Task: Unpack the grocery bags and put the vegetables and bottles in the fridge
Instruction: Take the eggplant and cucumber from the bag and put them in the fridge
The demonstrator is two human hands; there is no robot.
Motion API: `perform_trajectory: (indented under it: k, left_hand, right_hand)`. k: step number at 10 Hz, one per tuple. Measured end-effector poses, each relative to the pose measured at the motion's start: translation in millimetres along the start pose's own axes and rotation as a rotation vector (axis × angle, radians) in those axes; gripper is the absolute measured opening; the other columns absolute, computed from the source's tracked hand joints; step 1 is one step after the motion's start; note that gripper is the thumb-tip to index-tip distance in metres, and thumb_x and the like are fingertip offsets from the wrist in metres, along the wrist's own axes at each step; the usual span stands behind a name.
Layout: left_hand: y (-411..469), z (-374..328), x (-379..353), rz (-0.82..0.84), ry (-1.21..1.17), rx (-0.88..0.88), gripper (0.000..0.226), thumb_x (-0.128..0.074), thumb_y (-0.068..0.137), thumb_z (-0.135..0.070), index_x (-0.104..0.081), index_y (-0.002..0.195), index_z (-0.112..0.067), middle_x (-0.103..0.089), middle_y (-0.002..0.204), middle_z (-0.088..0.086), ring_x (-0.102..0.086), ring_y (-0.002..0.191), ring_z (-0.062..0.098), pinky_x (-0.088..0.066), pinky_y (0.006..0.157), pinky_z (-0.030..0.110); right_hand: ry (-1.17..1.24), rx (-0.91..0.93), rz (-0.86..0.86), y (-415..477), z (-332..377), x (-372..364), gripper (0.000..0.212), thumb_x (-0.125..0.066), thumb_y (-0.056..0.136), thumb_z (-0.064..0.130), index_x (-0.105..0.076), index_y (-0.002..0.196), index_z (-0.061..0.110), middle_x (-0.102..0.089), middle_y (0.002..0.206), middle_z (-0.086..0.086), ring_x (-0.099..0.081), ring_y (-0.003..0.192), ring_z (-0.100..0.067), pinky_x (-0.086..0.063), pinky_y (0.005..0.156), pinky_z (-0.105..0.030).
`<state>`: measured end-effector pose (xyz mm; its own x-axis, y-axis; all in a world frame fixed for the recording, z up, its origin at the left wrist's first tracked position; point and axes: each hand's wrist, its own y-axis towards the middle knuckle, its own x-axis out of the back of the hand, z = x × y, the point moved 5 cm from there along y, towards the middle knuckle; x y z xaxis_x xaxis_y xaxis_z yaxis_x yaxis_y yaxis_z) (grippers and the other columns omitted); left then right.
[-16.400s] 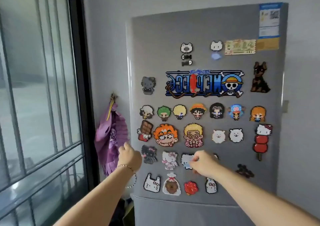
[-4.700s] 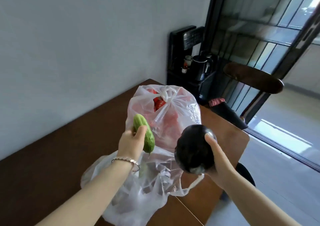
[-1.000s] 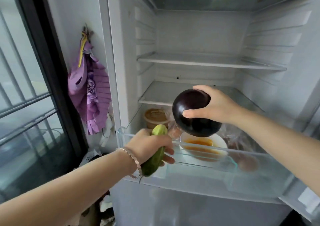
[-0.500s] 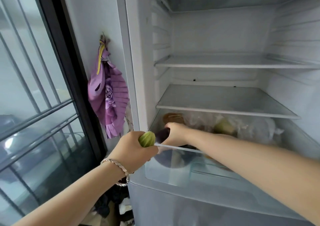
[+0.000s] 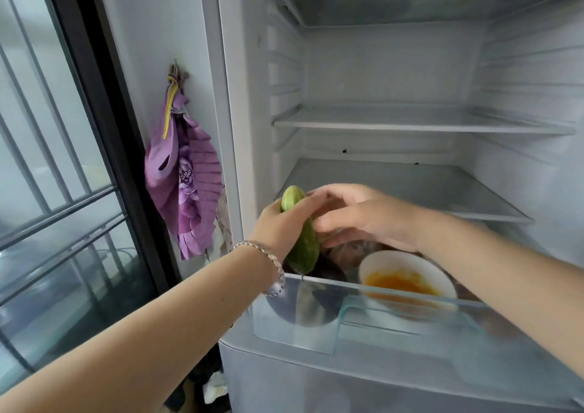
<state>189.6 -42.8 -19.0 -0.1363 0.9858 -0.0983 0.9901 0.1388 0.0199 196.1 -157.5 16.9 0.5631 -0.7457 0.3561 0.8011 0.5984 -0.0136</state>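
The fridge stands open in front of me. My left hand [image 5: 279, 223] grips a green cucumber [image 5: 301, 242], held tilted just above the left end of the clear crisper drawer [image 5: 319, 333]. My right hand [image 5: 363, 216] hovers over the drawer with its fingers spread and relaxed, the fingertips right beside the cucumber; it holds nothing. The dark purple eggplant [image 5: 330, 272] lies in the drawer's left corner, below the cucumber, partly hidden by both hands.
A white bowl [image 5: 407, 270] of orange food sits in the drawer to the right of the eggplant. Two glass shelves [image 5: 410, 121] above are bare. A purple cloth [image 5: 186, 188] hangs on the wall left of the fridge, beside a barred window [image 5: 47, 191].
My right hand has let go of the eggplant in the drawer and lifted out towards the cucumber. My left hand has brought the cucumber up over the drawer's edge.
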Motion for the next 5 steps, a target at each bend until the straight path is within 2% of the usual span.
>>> perform_trajectory:
  k: [1, 2, 3, 4, 5]
  left_hand:
    - [7, 4, -33, 0.092, -0.152, 0.107, 0.021, -0.072, 0.078, -0.035, -0.064, 0.086, -0.017, -0.066, 0.085, 0.005, -0.064, 0.085, 0.02, -0.052, 0.077, 0.034]
    - [21, 10, -49, 0.222, -0.071, 0.139, 0.062, -0.071, 0.067, -0.054, -0.057, 0.111, -0.013, -0.063, 0.103, 0.007, -0.063, 0.095, 0.019, -0.05, 0.083, 0.031]
    - [28, 9, -38, 0.313, 0.574, -0.018, 0.087, -0.049, 0.05, -0.082, -0.061, 0.107, -0.018, -0.065, 0.103, 0.002, -0.062, 0.094, 0.019, -0.046, 0.091, 0.03]
    - [45, 36, -13, 0.388, 1.362, 0.042, 0.097, -0.056, 0.049, -0.08, -0.045, 0.127, -0.025, -0.051, 0.122, -0.001, -0.059, 0.105, 0.025, -0.053, 0.08, 0.033]
    - [101, 100, 19, 0.399, 1.669, 0.194, 0.06, -0.06, 0.077, -0.055, -0.047, 0.129, -0.028, -0.052, 0.129, 0.004, -0.061, 0.103, 0.027, -0.056, 0.072, 0.033]
  right_hand:
    - [-0.375, 0.085, -0.167, -5, -1, 9, 0.052, -0.077, 0.074, 0.025, -0.053, 0.119, 0.021, -0.064, 0.108, 0.007, -0.063, 0.097, -0.009, -0.051, 0.09, -0.03]
    - [-0.394, 0.126, -0.294, -8, -8, 24, 0.054, -0.081, 0.069, 0.024, -0.054, 0.116, 0.023, -0.065, 0.108, 0.006, -0.063, 0.099, -0.01, -0.049, 0.089, -0.03]
    - [-0.398, 0.12, -0.499, -12, -18, 53, 0.054, -0.081, 0.07, 0.021, -0.053, 0.116, 0.024, -0.063, 0.106, 0.006, -0.06, 0.097, -0.012, -0.046, 0.085, -0.027]
    - [-0.395, 0.043, -0.536, -2, -36, 67, 0.056, -0.081, 0.07, 0.016, -0.053, 0.118, 0.023, -0.06, 0.107, 0.006, -0.055, 0.097, -0.011, -0.038, 0.077, -0.021]
    - [-0.52, 0.019, -0.411, 16, -56, 54, 0.05, -0.083, 0.065, 0.014, -0.057, 0.106, 0.028, -0.061, 0.106, 0.006, -0.057, 0.097, -0.014, -0.043, 0.08, -0.024]
